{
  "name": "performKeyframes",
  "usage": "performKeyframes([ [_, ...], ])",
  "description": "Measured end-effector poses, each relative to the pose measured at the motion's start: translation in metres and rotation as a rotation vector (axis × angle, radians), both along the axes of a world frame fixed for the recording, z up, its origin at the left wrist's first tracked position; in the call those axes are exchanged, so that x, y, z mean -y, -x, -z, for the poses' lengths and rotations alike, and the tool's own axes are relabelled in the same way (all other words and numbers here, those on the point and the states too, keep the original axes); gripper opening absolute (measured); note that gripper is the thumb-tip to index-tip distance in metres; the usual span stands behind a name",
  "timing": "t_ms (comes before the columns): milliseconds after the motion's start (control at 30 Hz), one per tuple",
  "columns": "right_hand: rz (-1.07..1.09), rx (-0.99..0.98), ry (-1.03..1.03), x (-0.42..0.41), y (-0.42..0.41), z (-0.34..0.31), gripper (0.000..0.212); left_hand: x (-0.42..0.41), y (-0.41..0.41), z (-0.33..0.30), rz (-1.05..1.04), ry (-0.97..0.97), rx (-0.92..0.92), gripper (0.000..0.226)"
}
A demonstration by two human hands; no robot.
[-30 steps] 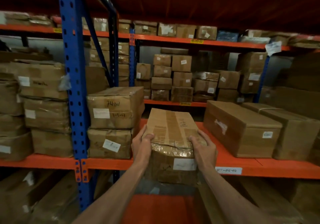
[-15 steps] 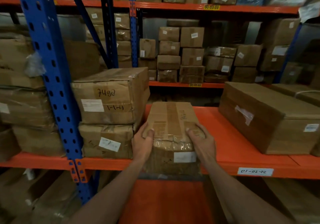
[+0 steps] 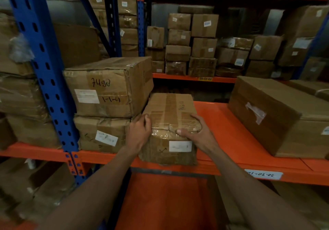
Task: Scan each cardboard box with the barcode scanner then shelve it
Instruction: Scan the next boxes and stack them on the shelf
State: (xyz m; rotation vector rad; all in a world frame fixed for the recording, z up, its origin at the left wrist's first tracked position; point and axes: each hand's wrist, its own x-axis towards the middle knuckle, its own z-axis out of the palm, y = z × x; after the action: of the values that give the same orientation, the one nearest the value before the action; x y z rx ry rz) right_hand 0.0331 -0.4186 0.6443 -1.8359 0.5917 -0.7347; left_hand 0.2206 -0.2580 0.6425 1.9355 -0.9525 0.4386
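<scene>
So compared to half a second back, the tape-wrapped brown cardboard box [image 3: 169,123] has gone further onto the orange metal shelf [image 3: 231,140]. Its bottom now sits on the deck with just the near end sticking a bit past the front lip, and the camera has moved in closer too. A second ago the box was still tipped up at the shelf edge.

Both hands are still on it. The left hand [image 3: 139,133] has its grip on the near left top corner, thumb over the top edge and fingers down the side. The right hand [image 3: 197,131] is curled over the near right top corner with the thumb lying along the crumpled tape.

Counting: two hands, one box being shelved. Right beside it on the left is a stack of two cardboard boxes [image 3: 106,105], the top one with "7490" scrawled on it; whether it actually touches them I can't tell. One long brown box [image 3: 277,114] sits well apart to the right on the same shelf. One white handwritten shelf label [image 3: 263,174] is on the front beam, and a blue perforated upright [image 3: 44,69] stands at the left.
</scene>
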Motion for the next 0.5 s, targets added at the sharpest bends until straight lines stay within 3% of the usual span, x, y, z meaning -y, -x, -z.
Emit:
performKeyframes([
  [100,0.008,0.025,0.0,0.002,-0.008,0.0,0.098,0.001,0.002,0.001,-0.047,-0.092,0.159,0.044],
  [267,-0.003,-0.03,0.022,0.008,-0.007,-0.002,0.102,-0.002,-0.007,0.013,-0.078,-0.215,0.635,0.039],
  [333,0.03,-0.122,0.075,0.009,-0.007,-0.003,0.105,-0.005,-0.011,0.014,-0.033,-0.291,0.711,0.049],
  [400,0.119,-0.295,0.265,0.011,-0.006,-0.009,0.103,-0.008,-0.013,0.011,0.02,-0.349,0.652,0.06],
  [500,0.049,-0.384,0.828,0.016,-0.011,-0.014,0.085,-0.011,-0.013,0.005,0.029,-0.359,0.652,0.065],
])
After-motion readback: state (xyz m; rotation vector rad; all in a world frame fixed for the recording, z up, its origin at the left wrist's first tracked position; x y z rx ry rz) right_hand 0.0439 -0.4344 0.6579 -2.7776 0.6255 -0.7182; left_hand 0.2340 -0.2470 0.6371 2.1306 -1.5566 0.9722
